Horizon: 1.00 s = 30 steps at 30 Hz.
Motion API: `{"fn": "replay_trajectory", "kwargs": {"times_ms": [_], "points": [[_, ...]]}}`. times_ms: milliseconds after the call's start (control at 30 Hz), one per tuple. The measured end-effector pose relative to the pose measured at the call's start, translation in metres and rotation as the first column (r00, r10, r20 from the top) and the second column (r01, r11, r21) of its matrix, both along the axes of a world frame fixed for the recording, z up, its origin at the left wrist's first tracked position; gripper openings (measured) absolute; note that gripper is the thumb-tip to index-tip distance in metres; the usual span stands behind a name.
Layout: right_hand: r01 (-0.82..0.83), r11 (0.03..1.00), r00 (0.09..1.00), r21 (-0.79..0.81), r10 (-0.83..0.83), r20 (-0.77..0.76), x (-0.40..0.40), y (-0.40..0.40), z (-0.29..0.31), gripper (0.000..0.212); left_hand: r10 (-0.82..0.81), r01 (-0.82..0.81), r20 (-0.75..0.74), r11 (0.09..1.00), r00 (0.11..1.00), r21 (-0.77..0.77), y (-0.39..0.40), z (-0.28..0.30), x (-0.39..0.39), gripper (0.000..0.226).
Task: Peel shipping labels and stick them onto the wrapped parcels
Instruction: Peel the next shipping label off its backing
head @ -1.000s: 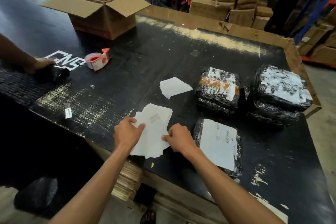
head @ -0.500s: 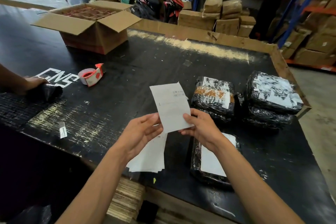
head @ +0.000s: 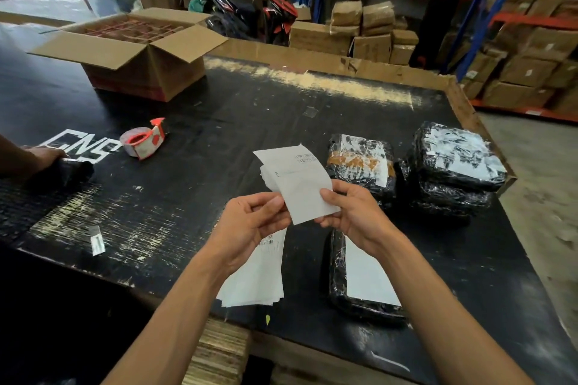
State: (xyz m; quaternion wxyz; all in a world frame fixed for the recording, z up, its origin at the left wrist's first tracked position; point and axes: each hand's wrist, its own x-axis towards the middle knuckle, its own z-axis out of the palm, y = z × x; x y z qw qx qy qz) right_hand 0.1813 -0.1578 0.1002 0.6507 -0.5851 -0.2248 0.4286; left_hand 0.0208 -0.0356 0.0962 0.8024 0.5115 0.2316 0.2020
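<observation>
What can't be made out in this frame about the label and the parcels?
- Print on the label held by both hands: too small, head view.
- Whether its backing has started to separate: hidden by left hand and right hand.
- Nearest parcel: partly covered by the right forearm.

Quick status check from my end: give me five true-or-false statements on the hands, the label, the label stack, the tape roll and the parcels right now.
1. Both hands hold one label above the table. True: left hand and right hand pinch the label.
2. The label stack lies inside the cardboard box. False: the label stack lies on the table, under the left hand.
3. The tape roll lies on the table. True.
4. The nearest parcel has no label. False: the nearest parcel carries a white label.
5. The cardboard box is closed. False: the cardboard box has its flaps open.
</observation>
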Motion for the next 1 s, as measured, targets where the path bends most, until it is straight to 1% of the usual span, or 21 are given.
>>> {"fn": "replay_trajectory", "kwargs": {"times_ms": [200, 367, 500, 667, 700, 733, 767, 800, 833, 867, 900, 933, 967, 1000], "points": [[0.016, 1.000, 1.000, 0.013, -0.016, -0.011, -0.002, 0.001, 0.001, 0.014, -0.008, 0.008, 0.019, 1.000, 1.000, 0.023, 0.002, 0.002, 0.000, 0.021], [0.021, 1.000, 1.000, 0.008, -0.021, -0.016, -0.002, 0.004, 0.003, 0.014, -0.001, 0.002, -0.002, 0.997, 1.000, 0.083, 0.004, 0.003, 0.001, 0.021], [0.025, 1.000, 0.999, -0.008, -0.025, -0.024, 0.000, 0.006, 0.003, 0.020, -0.004, 0.004, -0.001, 0.991, 1.000, 0.133, 0.008, 0.004, 0.005, 0.021], [0.014, 0.994, 1.000, -0.104, -0.012, 0.017, 0.002, 0.004, 0.004, 0.030, -0.013, 0.014, -0.007, 0.979, 1.000, 0.205, 0.010, 0.005, 0.012, 0.022], [0.025, 0.990, 0.999, -0.141, -0.018, 0.049, 0.002, 0.003, 0.004, 0.036, -0.017, 0.018, -0.009, 0.976, 1.000, 0.216, 0.011, 0.005, 0.014, 0.022], [0.051, 0.982, 0.991, -0.183, -0.027, 0.132, 0.001, 0.002, 0.005, 0.044, -0.017, 0.019, -0.011, 0.975, 1.000, 0.223, 0.011, 0.005, 0.016, 0.021], [0.102, 0.971, 0.962, -0.217, -0.041, 0.269, 0.000, 0.001, 0.005, 0.049, -0.012, 0.015, -0.014, 0.974, 1.000, 0.227, 0.011, 0.005, 0.018, 0.021], [0.178, 0.962, 0.901, -0.208, -0.074, 0.428, -0.001, 0.000, 0.006, 0.047, -0.008, 0.011, -0.015, 0.973, 1.000, 0.232, 0.011, 0.005, 0.021, 0.022], [0.248, 0.959, 0.819, -0.139, -0.131, 0.558, -0.003, -0.002, 0.008, 0.038, -0.001, 0.004, -0.015, 0.971, 1.000, 0.240, 0.010, 0.005, 0.023, 0.022], [0.275, 0.960, 0.752, -0.046, -0.185, 0.633, -0.003, -0.003, 0.010, 0.026, 0.009, -0.005, -0.015, 0.967, 1.000, 0.254, 0.009, 0.005, 0.025, 0.022], [0.254, 0.967, 0.733, 0.016, -0.204, 0.649, -0.003, -0.005, 0.014, 0.015, 0.019, -0.014, -0.017, 0.962, 1.000, 0.273, 0.008, 0.005, 0.027, 0.021], [0.199, 0.979, 0.757, 0.037, -0.177, 0.629, -0.003, -0.007, 0.018, 0.009, 0.026, -0.020, -0.020, 0.957, 0.999, 0.289, 0.006, 0.005, 0.029, 0.021], [0.131, 0.991, 0.786, 0.019, -0.115, 0.608, -0.003, -0.008, 0.021, 0.009, 0.031, -0.023, -0.022, 0.953, 0.999, 0.303, 0.005, 0.005, 0.031, 0.020], [0.070, 0.997, 0.795, -0.015, -0.047, 0.604, -0.003, -0.009, 0.024, 0.010, 0.031, -0.021, -0.026, 0.947, 0.999, 0.319, 0.004, 0.005, 0.033, 0.019]]}}
